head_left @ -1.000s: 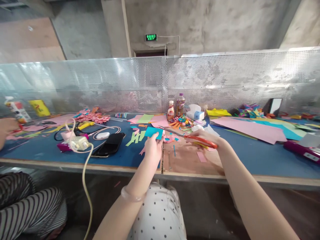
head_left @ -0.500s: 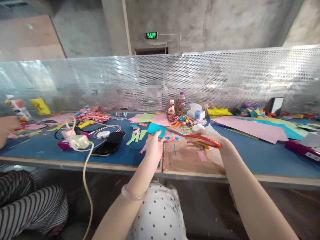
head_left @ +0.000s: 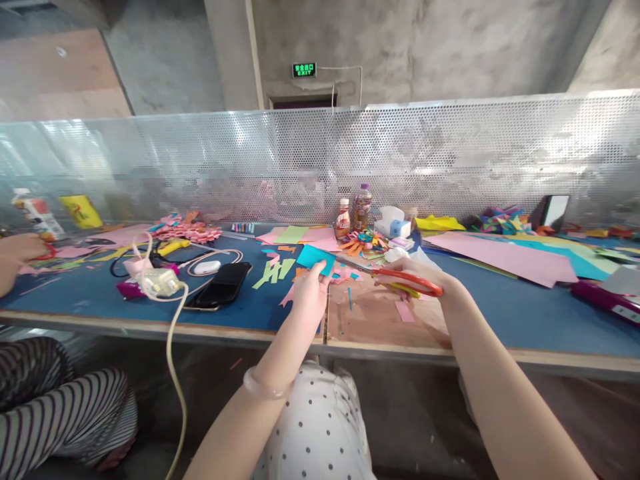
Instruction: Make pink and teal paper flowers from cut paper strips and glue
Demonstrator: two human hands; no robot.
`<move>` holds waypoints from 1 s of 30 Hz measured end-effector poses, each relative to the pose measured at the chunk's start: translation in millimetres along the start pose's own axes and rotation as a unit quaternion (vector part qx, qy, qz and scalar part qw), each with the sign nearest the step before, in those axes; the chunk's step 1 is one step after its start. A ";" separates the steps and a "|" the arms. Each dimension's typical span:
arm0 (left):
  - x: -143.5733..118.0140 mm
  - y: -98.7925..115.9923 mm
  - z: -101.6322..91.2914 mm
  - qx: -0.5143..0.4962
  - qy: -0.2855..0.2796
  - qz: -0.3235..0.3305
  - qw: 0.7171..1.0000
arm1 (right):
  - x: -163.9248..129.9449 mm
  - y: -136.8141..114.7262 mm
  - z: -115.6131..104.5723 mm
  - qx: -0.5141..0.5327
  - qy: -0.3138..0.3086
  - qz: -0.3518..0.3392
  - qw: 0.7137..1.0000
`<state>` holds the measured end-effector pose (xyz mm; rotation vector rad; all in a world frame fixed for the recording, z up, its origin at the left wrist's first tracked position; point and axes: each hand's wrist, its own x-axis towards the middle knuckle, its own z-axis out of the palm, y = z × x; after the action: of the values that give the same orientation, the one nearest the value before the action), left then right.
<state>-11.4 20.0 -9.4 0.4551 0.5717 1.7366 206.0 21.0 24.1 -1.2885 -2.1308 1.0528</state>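
Observation:
My left hand (head_left: 309, 297) pinches a small teal paper piece (head_left: 315, 258) by its lower edge, above the blue table (head_left: 500, 313). My right hand (head_left: 425, 280) grips orange-handled scissors (head_left: 395, 275), whose blades point left toward the teal piece and stop just short of its right edge. Small pink and teal scraps (head_left: 345, 275) lie on the table between my two hands.
A black phone (head_left: 220, 285), a white mouse (head_left: 206, 268) and a white charger with cable (head_left: 160, 283) lie to the left. Two bottles (head_left: 353, 213), large pink sheets (head_left: 505, 257) and paper scraps are behind. A person in striped trousers (head_left: 65, 407) sits at left.
The teal paper piece has tilted and risen slightly in my left hand. The scissors have drawn a little to the right, away from the paper.

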 end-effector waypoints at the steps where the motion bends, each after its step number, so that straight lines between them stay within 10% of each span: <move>1: -0.1 0.1 0.3 0.001 0.004 -0.003 1.000 | -0.4 -1.0 0.0 -0.004 -0.004 -0.005 1.000; 30: 4.8 -2.7 -1.0 0.003 0.017 -0.018 1.000 | -0.5 0.5 -0.5 0.027 -0.030 -0.003 0.999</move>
<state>-11.0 25.0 -11.8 0.4179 0.6068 1.7118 206.8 20.9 24.0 -1.2407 -2.1319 1.1520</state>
